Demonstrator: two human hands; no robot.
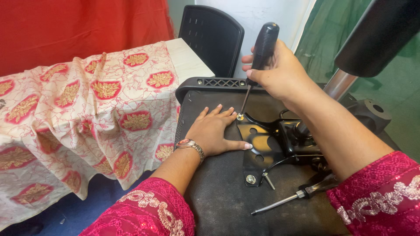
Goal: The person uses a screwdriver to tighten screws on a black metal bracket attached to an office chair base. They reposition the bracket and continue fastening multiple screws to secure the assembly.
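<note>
Two hands at work on an upturned chair seat [227, 201], its black fabric underside facing up, near centre; right hand [280, 72] fingers wrapped tight round the black handle of a screwdriver [261, 52], shaft angled down and left, tip on a screw [240, 116] at the far-left corner of the black metal mounting plate [262, 144]; left hand [214, 131] lies flat on the seat just left of the plate, fingers spread and straight, thumb pointing right toward the plate, holding nothing; wristwatch [191, 145] on that wrist.

Screwdriver looks light and stiff, the handle thick enough for a full-fist grip near its top; screw is small and likely to slip off the tip; plate and seat seem heavy and rigid, best steadied by a flat palm as shown.

Second screwdriver [288, 197] lies on the seat at near right, its handle partly under the right sleeve; another screw [250, 178] sits at the plate's near-left corner; a loose bolt [268, 180] just right of it.

Right side of the plate is hidden behind the forearm; chrome column [339, 83] and chair base cut off at top right; screw head type too small to tell; patterned cloth [87, 113] covers a table at left.
</note>
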